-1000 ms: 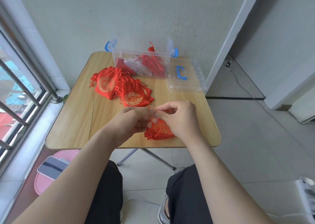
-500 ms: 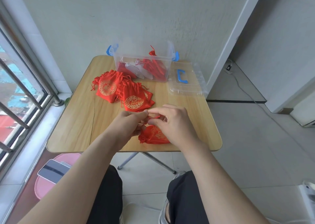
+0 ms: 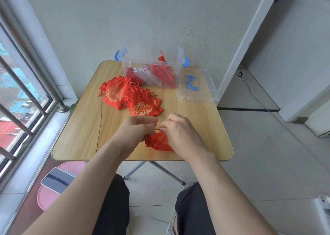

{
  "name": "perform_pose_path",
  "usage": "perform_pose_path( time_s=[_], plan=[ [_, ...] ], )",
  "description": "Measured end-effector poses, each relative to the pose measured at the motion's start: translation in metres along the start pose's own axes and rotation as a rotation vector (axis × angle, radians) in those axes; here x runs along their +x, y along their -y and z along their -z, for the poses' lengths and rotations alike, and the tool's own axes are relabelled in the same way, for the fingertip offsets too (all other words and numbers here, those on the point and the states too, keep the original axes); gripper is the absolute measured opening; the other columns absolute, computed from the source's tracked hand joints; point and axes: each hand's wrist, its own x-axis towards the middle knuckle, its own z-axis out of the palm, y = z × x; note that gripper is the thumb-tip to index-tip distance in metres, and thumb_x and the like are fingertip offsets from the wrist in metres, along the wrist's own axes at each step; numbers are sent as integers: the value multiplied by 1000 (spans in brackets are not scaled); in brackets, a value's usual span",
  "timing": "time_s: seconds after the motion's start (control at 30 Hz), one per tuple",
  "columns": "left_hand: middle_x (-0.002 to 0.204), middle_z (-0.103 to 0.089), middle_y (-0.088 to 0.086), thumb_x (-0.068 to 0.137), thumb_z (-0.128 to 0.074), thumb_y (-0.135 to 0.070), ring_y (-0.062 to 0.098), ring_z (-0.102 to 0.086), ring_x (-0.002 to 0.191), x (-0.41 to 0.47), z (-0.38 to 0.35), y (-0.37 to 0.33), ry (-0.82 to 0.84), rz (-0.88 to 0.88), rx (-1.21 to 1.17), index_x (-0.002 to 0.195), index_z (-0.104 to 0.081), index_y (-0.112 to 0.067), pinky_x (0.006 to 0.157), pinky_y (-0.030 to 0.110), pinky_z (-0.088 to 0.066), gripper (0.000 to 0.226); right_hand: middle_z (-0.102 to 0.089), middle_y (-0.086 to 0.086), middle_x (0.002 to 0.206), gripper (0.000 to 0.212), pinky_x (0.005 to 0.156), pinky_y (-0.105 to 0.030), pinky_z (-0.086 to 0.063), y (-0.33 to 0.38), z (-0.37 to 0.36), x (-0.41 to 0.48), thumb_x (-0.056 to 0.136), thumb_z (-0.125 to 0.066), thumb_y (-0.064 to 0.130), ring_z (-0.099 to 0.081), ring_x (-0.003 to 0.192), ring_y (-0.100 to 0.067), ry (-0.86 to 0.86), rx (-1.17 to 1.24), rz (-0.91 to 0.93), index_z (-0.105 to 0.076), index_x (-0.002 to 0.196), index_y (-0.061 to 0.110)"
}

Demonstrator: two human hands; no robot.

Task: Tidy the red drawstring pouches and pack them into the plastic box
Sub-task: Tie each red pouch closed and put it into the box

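**Item 1:** pouch [image 3: 159, 142], near front edge of surface [image 3: 80, 131], under my hands; can't tell if it rests flat.
- L grip [image 3: 137, 129]: pinching cord [image 3: 156, 129].
- R grip [image 3: 180, 133]: pinching same cord at pouch mouth.

**Item 2:** heap [image 3: 132, 99] of pouches, mid-surface, unpacked.

**Item 3:** box [image 3: 151, 70], far edge, open, some pouches inside; lid [image 3: 196, 90] beside it, right.

**Step (my guess):** cinch mouth shut.

**Method:** pull cord ends apart evenly w/ light tension, pin the mouth so fabric gathers neat, then flatten before boxing.

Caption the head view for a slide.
Left hand and right hand pinch the drawstring of a red pouch; loose pouches and the lidless plastic box lie beyond.
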Motion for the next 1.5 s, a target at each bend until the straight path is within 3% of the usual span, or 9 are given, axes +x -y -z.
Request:
perform_pose_path(
  time_s=[0.13, 0.23, 0.4, 0.53, 0.8, 1.03, 1.2, 1.37, 1.5],
  plan=[
    [112, -61, 8, 83, -71, 12, 11, -69, 74, -6, -3, -2, -127, -180, 163, 105, -70, -20, 69, 41, -62, 39, -65, 4, 94, 15, 80, -33, -51, 1, -3, -2, 104, -67, 17, -62, 88, -18, 55, 161, -188, -79, 96, 13],
    [105, -65, 3, 81, -73, 7, 6, -73, 80, -3, -1, 2, -251, -309, 356, 85, -67, -23, 68, 45, -66, 31, -71, 14, 88, 15, 70, -16, -48, -3, -1, -2, 104, -68, 19, -65, 83, -5, 129, 404, -356, -82, 98, 16],
    [85, -76, -15, 87, -76, 1, -3, -71, 80, 0, -2, 6, -286, -401, 495, 78, -79, -27, 69, 12, -56, 29, -73, 21, 80, 15, 74, -20, -50, -5, 2, 0, 104, -69, 29, -65, 75, 7, 135, 677, -525, -83, 102, 22],
    [88, -77, -15, 87, -63, 4, -3, -71, 84, 0, -4, 5, -263, -387, 547, 84, -82, -28, 68, 5, -51, 37, -66, 28, 63, 15, 72, -18, -44, -5, -2, -1, 105, -68, 29, -59, 63, 10, 155, 783, -591, -82, 103, 22],
    [84, -79, -13, 91, -75, -18, -4, -73, 80, -7, -4, 2, -74, -433, 589, 99, -83, -25, 74, 18, -59, 14, -73, 15, 81, 14, 80, -26, -51, -5, -6, 0, 104, -69, 27, -64, 75, -2, 110, 782, -640, -82, 103, 20],
    [76, -77, -11, 100, -70, -13, -2, -74, 71, -1, -3, 7, -156, -426, 603, 94, -82, -18, 74, 23, -61, 14, -77, 14, 77, 14, 76, -24, -54, -3, -3, -1, 97, -79, 32, -69, 74, -1, 77, 725, -622, -85, 102, 20],
    [79, -78, -1, 105, -57, -12, 9, -76, 64, 1, -6, 7, -222, -238, 487, 91, -67, -11, 73, 42, -65, 17, -76, 4, 66, 20, 59, -19, -54, -1, 4, -8, 96, -79, 34, -72, 60, -6, 107, 550, -632, -83, 82, 21],
    [79, -78, 12, 107, -41, -9, 20, -77, 59, 6, -3, 6, -294, -58, 447, 96, -57, 0, 67, 50, -66, 21, -76, -4, 65, 25, 53, -26, -56, 5, 10, -13, 102, -70, 18, -75, 54, -14, 262, 451, -691, -77, 79, 9],
    [75, -77, 10, 95, -39, -1, 24, -76, 57, 10, 1, 10, -307, 31, 495, 93, -61, 0, 65, 48, -67, 23, -77, -7, 72, 20, 72, -42, -66, 4, 2, -14, 97, -57, 1, -76, 66, -20, 320, 264, -606, -74, 86, 3]
  ],
)
